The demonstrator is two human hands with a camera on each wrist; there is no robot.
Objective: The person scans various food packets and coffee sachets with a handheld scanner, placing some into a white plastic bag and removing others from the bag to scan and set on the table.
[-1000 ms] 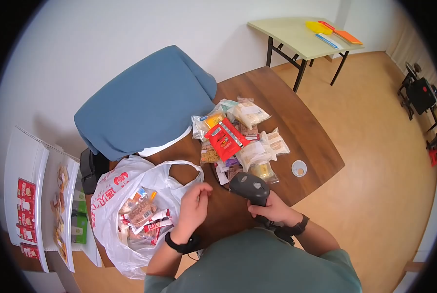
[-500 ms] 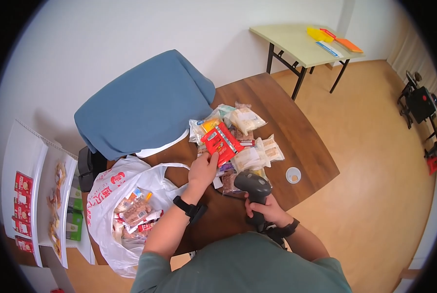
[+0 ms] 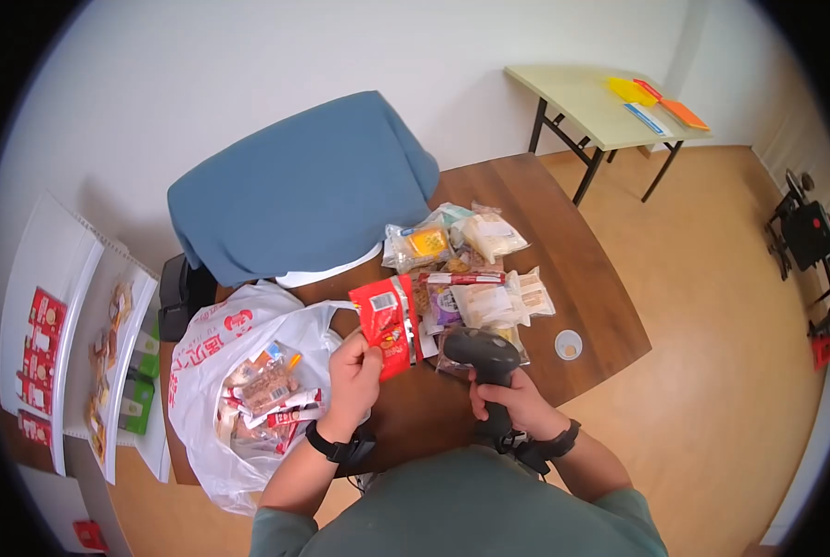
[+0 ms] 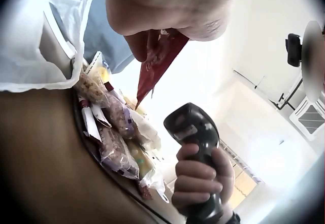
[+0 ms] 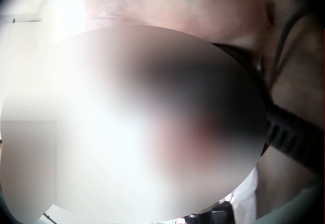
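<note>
My left hand (image 3: 353, 382) pinches a red snack packet (image 3: 386, 327) by its lower edge, with a white barcode label facing up. The packet is held over the table's near side, between the white plastic bag and the pile of packaged snacks (image 3: 489, 304). My right hand (image 3: 528, 407) grips the handle of a black barcode scanner (image 3: 485, 351), its head upright beside the packet. From the left wrist, the red packet (image 4: 161, 64) hangs under the hand, and the right hand's fingers (image 4: 195, 184) wrap the scanner handle. Blur covers most of the right wrist view.
The white plastic bag (image 3: 197, 385), holding several snack packs, stands open on the left. A blue cloth (image 3: 299, 186) covers something bulky at the back. A small round container (image 3: 568, 345) sits at the right. Shelves (image 3: 76, 343) with boxes stand far left; a scanner cable crosses the table.
My left hand reached to the pile, took the red packet off its top and drew it back toward me and left. The scanner stays in my right hand, little moved.
</note>
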